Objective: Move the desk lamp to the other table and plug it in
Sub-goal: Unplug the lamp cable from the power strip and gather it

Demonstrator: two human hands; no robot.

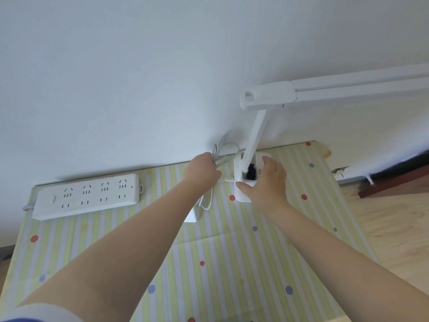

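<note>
Striped, dotted table point(232, 263) against the wall, bearing white power strip point(87, 196). White desk lamp point(251, 145), long head overhanging, standing at far edge. Right hand point(267, 182) fingers clasping its base; left hand point(203, 170) closed around looped cable point(224, 151).

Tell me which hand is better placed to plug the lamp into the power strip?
Left. The left hand holds the gathered cable and is nearer the power strip. The right hand grips the lamp base, farther from the strip.

Right hand point(267, 182) gripping desk lamp point(251, 145) base, left hand point(202, 171) holding cable point(222, 149)
</note>
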